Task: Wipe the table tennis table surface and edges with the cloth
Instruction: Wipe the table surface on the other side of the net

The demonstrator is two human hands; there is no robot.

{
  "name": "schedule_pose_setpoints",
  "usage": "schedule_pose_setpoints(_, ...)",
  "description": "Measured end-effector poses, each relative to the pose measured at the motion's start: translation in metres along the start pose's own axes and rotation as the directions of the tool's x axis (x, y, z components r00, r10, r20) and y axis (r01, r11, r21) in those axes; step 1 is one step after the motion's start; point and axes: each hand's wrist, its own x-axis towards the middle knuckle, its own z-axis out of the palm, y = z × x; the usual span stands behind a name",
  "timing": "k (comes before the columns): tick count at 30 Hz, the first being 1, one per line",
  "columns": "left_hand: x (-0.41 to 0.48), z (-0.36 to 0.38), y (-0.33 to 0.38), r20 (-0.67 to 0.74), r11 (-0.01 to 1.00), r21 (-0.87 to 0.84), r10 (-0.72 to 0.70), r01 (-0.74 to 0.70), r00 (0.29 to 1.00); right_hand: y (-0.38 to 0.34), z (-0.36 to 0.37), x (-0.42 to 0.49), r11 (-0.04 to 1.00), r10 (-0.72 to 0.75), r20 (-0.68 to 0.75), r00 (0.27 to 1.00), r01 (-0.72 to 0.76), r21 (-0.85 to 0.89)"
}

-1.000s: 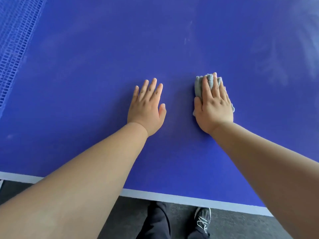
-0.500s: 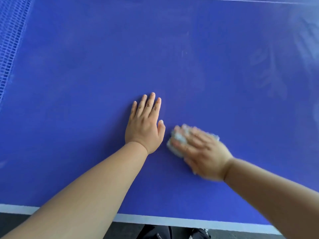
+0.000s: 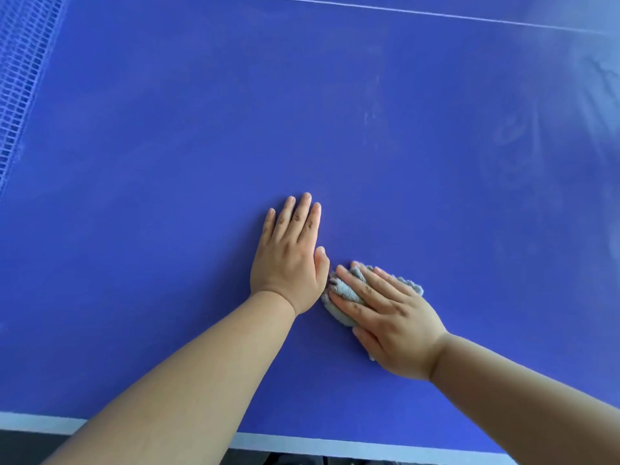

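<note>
Fingers (image 3: 364,292) of your right hand (image 3: 396,327): straight, slightly spread, pressed flat on the cloth (image 3: 347,292), with nothing curled round it or pinched. Left hand (image 3: 288,266): palm down on bare table (image 3: 167,229), its fingers (image 3: 302,219) straight and close together, holding nothing. Cloth: small, grey, terry-like pile, bunched into an irregular wad with a frayed fringe showing at its 2 o'clock. It lies on the playing surface under your right hand, at 4 o'clock from your left hand and just beside that thumb's base, not far from the near edge. Handling, as judged: light, soft and limp, and likely to roll or bunch if pushed from one end, so bear on its middle with a flat palm. For the edges, wrap it over the rim and pinch it there. Table: hard, flat, stiff, matte blue, probably low in friction. White edge band (image 3: 302,443) at 6 o'clock, thin white line (image 3: 402,10) at 12, blue mesh net (image 3: 16,78) at 10. Pale, hazy smears (image 3: 513,135) at 2 o'clock, likely not yet wiped.
</note>
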Motion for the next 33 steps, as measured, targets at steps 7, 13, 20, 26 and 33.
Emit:
schedule_pose_setpoints(7, 0.0, 0.004, -0.003, -0.004, 1.0, -0.021, 0.002, -0.002, 1.0, 0.105, -0.046, 0.091, 0.742, 0.67, -0.151, 0.727, -0.658, 0.124)
schedule_pose_setpoints(13, 0.001, 0.004, -0.002, 0.03, 1.0, 0.003, 0.004, -0.004, 1.0, 0.128, -0.054, 0.133, 0.726, 0.687, -0.149, 0.711, -0.68, 0.105)
schedule_pose_setpoints(20, 0.061, -0.02, -0.014, -0.03, 0.997, -0.068, 0.022, -0.024, 0.999, 0.129, -0.054, 0.131, 0.734, 0.679, -0.189, 0.709, -0.663, 0.148)
schedule_pose_setpoints(26, 0.123, -0.024, -0.033, -0.03, 0.999, 0.042, 0.009, -0.008, 0.999, 0.18, -0.068, 0.169, 0.71, 0.701, -0.242, 0.671, -0.686, 0.156)
schedule_pose_setpoints(33, 0.123, -0.027, -0.034, -0.016, 0.999, 0.035, 0.013, -0.013, 1.0, 0.191, -0.083, 0.188, 0.815, 0.578, -0.179, 0.796, -0.571, 0.092)
